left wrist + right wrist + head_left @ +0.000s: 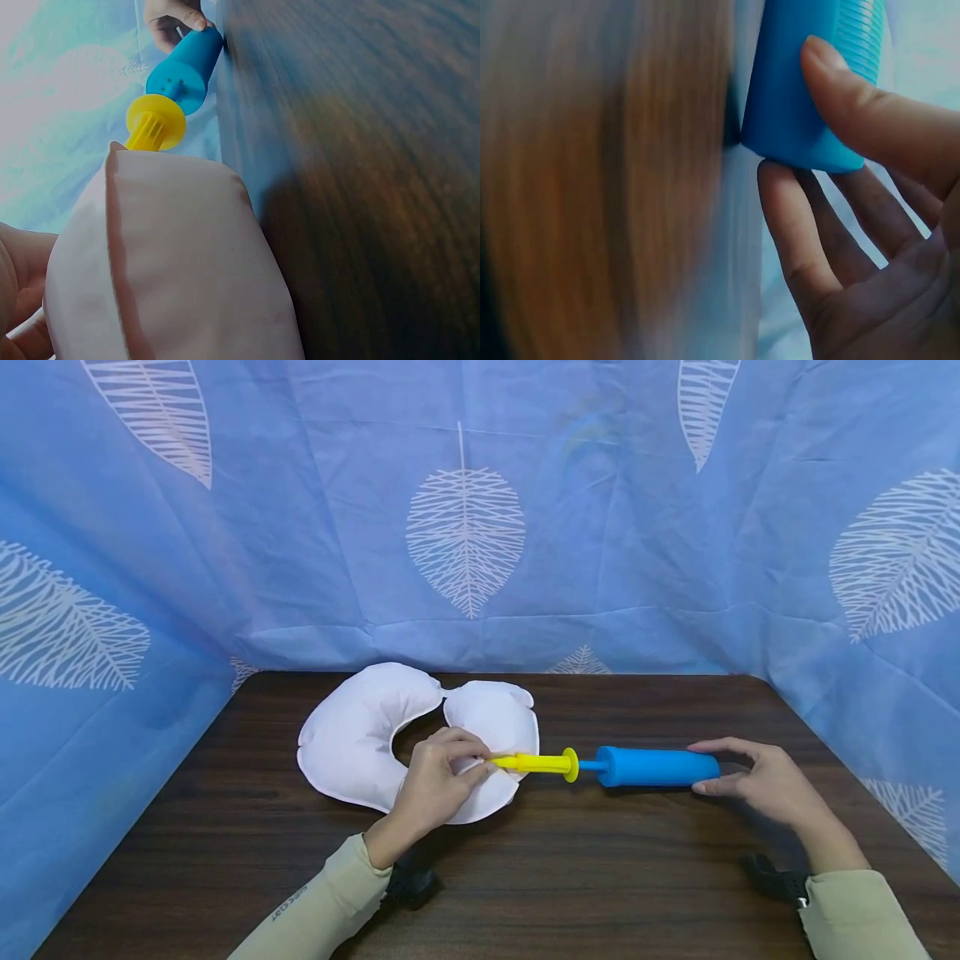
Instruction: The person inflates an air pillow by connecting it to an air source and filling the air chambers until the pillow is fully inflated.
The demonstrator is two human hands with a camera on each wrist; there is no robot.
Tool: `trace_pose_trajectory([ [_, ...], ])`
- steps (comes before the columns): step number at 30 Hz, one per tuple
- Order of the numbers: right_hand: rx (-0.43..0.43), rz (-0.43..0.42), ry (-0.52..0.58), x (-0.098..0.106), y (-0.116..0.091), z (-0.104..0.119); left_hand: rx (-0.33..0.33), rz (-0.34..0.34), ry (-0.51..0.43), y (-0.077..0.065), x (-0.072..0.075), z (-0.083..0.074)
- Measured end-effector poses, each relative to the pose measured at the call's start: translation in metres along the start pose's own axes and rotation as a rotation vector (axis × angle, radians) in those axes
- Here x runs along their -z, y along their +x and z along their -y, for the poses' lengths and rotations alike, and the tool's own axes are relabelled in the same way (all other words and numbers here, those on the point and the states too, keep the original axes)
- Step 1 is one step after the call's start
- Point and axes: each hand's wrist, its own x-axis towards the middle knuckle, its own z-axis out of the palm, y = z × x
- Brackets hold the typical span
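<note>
A puffed-up white U-shaped neck pillow [348, 739] lies on the table. In the head view, my left hand [438, 777] is over its near side, with thumb and forefinger pinching the narrow tip of the pump's yellow nozzle end [542, 764]; whether that tip sits inside a valve is hidden. A short blue rod joins the yellow part to the blue hand pump [648, 767], which lies sideways. My right hand [776, 781] holds the pump's far right end between thumb and fingers. The right wrist view shows the thumb [840, 82] on the pump's side and fingers at its base.
The dark wooden table [570, 885] reaches back to a blue leaf-print curtain [645, 568], which also hangs along both sides. Black wrist devices, such as the one on the left wrist [412, 885], stick out beneath both forearms.
</note>
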Motion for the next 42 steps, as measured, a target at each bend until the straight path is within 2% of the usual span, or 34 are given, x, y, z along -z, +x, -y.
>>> trace_pose_trajectory([
  [5, -0.040, -0.021, -0.042, 0.012, -0.004, -0.016, 0.009, 0.008, -0.002, 0.001, 0.000, 0.000],
  [12, -0.032, -0.024, -0.039, 0.016, -0.006, -0.025, 0.014, 0.007, 0.001, 0.000, -0.001, 0.001],
  [17, 0.007, -0.030, -0.024, 0.010, -0.003, -0.017, 0.009, 0.009, -0.004, -0.001, 0.000, 0.001],
  [28, 0.086, -0.003, -0.031, -0.017, 0.003, 0.016, -0.066, -0.015, 0.004, 0.000, -0.001, 0.001],
  [35, 0.055, 0.053, 0.073, -0.023, 0.004, 0.027, -0.073, -0.018, 0.015, 0.000, -0.002, 0.000],
  [42, 0.048, 0.053, 0.072, -0.023, 0.004, 0.026, -0.064, -0.009, 0.014, -0.001, -0.001, 0.001],
])
